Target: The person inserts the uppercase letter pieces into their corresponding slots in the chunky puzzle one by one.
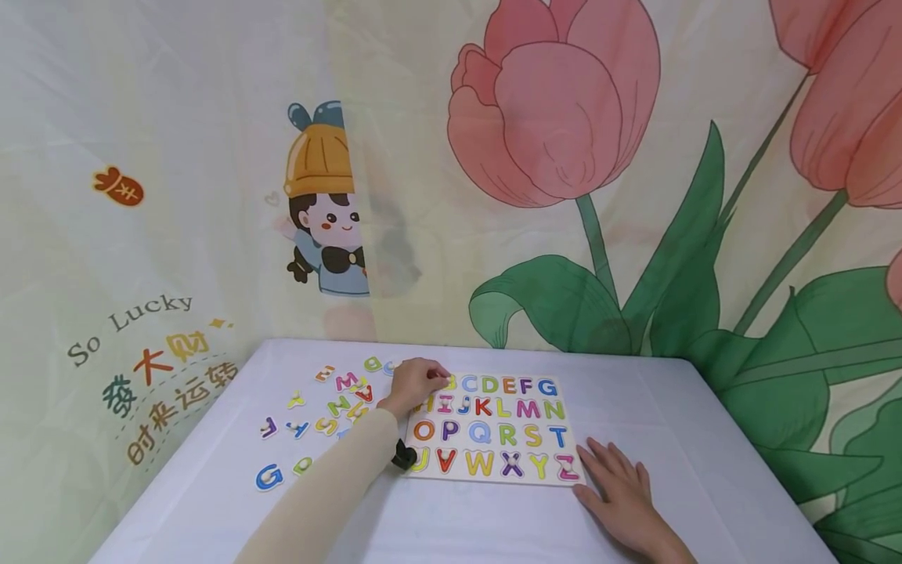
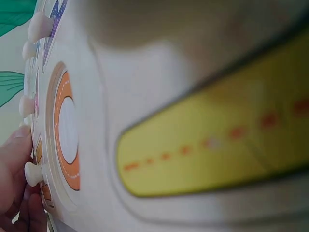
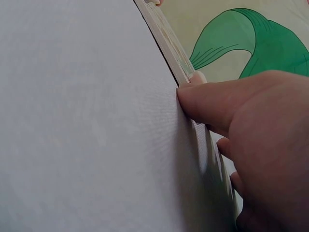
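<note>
A white alphabet puzzle board (image 1: 496, 479) lies on the table with rows of coloured letters. My left hand (image 1: 416, 385) is over its far left corner, beside the yellow B, with thumb and fingertips close together. Whether a piece is between them is hidden. In the left wrist view that hand (image 2: 17, 166) is beyond the white knobs (image 2: 34, 174), past an orange O (image 2: 64, 130) and a blurred yellow letter (image 2: 207, 150). My right hand (image 1: 623, 493) touches the board's near right corner, fingers extended; in the right wrist view the thumb (image 3: 207, 101) rests against its edge.
Loose letter pieces lie scattered left of the board, among them a blue G (image 1: 268, 477), a purple F (image 1: 268, 427) and a green B (image 1: 373, 364). A white cloth covers the table (image 1: 705, 439). Behind it hangs a printed curtain (image 1: 416, 117) with tulips.
</note>
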`<state>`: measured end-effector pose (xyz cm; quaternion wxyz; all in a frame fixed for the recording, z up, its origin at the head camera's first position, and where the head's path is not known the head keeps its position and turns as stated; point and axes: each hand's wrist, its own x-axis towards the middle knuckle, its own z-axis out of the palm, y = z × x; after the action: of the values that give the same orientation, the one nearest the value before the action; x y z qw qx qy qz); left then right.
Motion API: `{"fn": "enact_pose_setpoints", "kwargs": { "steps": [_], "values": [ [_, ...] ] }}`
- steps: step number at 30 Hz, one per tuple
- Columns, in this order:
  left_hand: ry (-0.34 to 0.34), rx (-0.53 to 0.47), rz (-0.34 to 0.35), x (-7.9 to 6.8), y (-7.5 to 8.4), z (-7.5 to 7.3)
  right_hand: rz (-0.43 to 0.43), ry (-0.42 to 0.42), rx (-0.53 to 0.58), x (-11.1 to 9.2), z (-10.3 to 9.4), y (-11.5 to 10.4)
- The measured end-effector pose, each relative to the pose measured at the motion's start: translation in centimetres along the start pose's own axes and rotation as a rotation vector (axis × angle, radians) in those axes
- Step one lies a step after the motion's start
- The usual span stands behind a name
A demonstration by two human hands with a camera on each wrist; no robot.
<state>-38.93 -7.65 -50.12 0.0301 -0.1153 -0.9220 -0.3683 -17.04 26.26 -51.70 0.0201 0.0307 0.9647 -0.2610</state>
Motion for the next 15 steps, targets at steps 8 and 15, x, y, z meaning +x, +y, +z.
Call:
{"fn": "enact_pose_setpoints", "kwargs": {
  "steps": [8,15],
  "values": [
    [-0.009,0.001,-0.012,0.02,0.04,0.24,0.004,0.007,-0.002,0.03,0.16,0.13],
    [-0.036,0.024,0.003,0.21,-0.33,-0.16,-0.005,0.011,0.001,-0.03,-0.02,0.02]
  ]
}}
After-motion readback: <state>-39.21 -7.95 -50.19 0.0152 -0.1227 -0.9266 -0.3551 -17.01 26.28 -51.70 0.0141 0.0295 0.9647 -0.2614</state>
